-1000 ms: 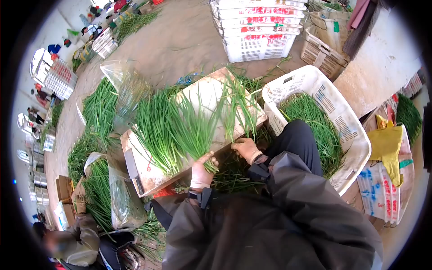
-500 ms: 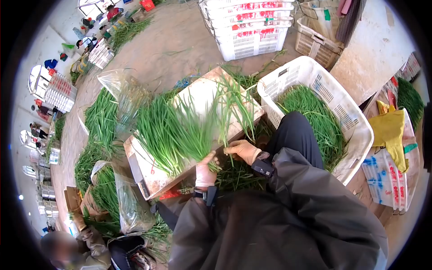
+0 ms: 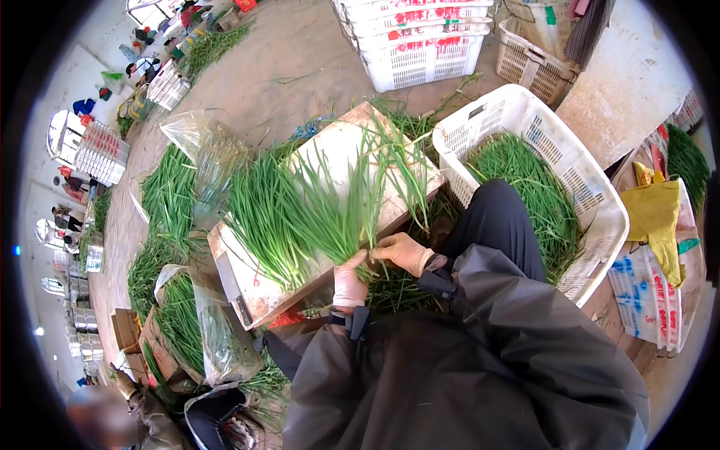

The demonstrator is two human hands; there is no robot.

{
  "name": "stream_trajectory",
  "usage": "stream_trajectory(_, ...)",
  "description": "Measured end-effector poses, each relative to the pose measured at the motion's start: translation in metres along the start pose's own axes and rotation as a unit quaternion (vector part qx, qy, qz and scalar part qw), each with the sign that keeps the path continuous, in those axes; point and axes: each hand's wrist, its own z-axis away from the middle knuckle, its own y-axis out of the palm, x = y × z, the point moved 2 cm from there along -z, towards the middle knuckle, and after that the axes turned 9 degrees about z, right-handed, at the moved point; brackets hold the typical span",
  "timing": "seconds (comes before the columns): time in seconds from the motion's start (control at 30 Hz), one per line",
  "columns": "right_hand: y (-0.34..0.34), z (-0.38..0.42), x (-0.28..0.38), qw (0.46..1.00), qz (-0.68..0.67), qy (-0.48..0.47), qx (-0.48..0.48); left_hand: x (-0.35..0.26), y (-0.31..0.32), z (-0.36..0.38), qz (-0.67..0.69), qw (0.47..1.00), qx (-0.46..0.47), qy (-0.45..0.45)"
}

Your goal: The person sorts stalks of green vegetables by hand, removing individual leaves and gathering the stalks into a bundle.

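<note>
My left hand [image 3: 350, 283], in a pale glove, is closed around the lower ends of a bunch of garlic chives [image 3: 331, 217], whose leaves fan out over a white board [image 3: 346, 150]. Right beside it, my gloved right hand [image 3: 406, 253] pinches the base of a few looser chives [image 3: 373, 196]. Fingers of both hands almost meet at the stems. A larger heap of chives [image 3: 264, 217] lies on the board, left of the held bunch. At the board's near left corner rests a knife [image 3: 234, 294].
A white crate [image 3: 600, 259] holding chives stands by my right knee. Stacked white crates [image 3: 427, 64] rise beyond the board. Plastic bags [image 3: 225, 337] with chives lie to the left, near a seated person [image 3: 161, 420]. Yellow gloves [image 3: 652, 214] hang over crates at right.
My right hand has moved slightly left, bringing its chives against the bunch in my left hand. The held leaves now spread farther over the board.
</note>
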Motion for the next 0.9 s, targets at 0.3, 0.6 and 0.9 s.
stream_trajectory(0.3,-0.001,0.002,0.008,0.935,0.329,-0.123,-0.056,0.003,-0.008,-0.005,-0.030,1.000,-0.001,0.006)
stream_trajectory(0.6,-0.022,-0.008,-0.029,0.905,0.405,-0.092,-0.088,0.000,-0.022,-0.011,0.006,0.999,-0.021,-0.045)
stream_trajectory(0.9,-0.019,-0.003,-0.003,0.997,0.072,-0.030,0.004,-0.005,-0.013,0.003,-0.032,0.999,0.008,-0.029)
